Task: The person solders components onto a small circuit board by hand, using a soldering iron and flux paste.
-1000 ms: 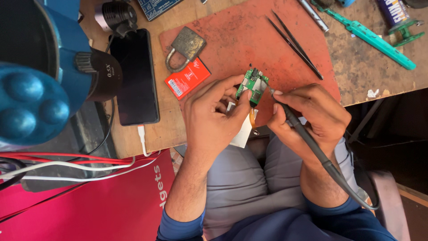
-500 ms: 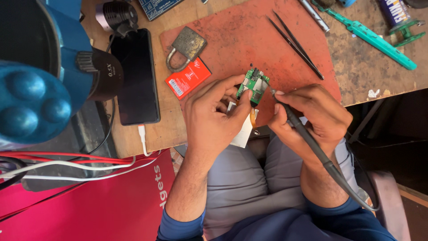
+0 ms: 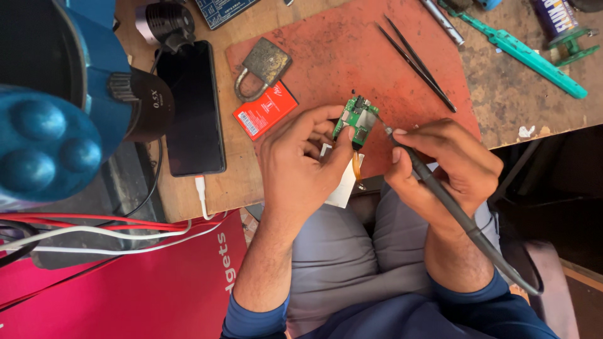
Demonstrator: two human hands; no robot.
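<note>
My left hand [image 3: 301, 163] pinches the small green circuit board [image 3: 355, 119]; my right hand [image 3: 440, 169] grips the slim black soldering iron [image 3: 452, 207], tip touching at three o'clock.

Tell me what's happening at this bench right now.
A seated person holds a small green circuit board in the left hand over a red work mat. The right hand grips a corded soldering iron like a pen, tip at the board's edge. Tweezers, a padlock and a black phone lie nearby.
</note>
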